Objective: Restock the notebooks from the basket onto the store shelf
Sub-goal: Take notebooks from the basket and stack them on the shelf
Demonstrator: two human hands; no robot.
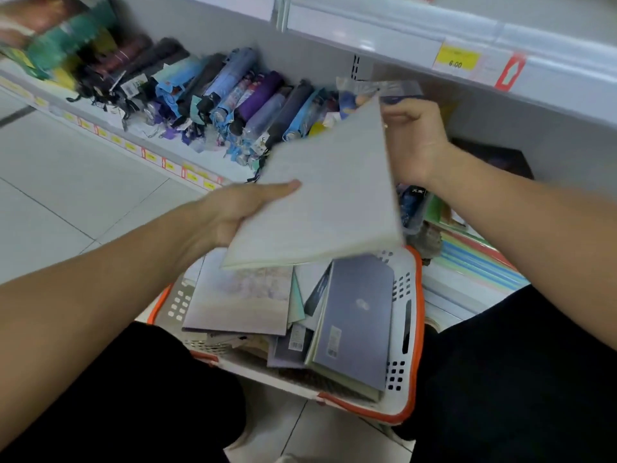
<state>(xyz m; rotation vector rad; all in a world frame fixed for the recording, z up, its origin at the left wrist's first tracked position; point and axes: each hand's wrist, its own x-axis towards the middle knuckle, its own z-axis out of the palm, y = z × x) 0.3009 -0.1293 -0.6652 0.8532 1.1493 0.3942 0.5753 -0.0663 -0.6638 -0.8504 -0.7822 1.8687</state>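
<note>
I have one pale notebook (320,195) lifted out above the basket (409,332), gripped at its lower left corner by my left hand (233,212), thumb laid flat along the cover and fingers underneath; my right hand (412,138) is up by the book's far corner, fingers curled, though the cover hides the fingertips and I cannot tell whether they pinch the book, the clear-wrapped item (377,88) just behind it, or nothing at all; so I judge this to be the carry, basket to shelf, with the placing not yet done; the next move calls for swinging the book under the upper shelf edge (400,38) and sliding it into the stock on the right, where striped covers (480,262) and a dark book (494,158) already lie; plenty is left, since more notebooks (354,315) sit heaped in the basket (a grey-blue one on top, others splayed beneath); the basket is white with orange trim and stands on the pale tiled floor (66,182) between my knees; to the left, folded umbrellas (213,95) fill the low shelf, yellow price tags (459,60) along the shelf edges.
</note>
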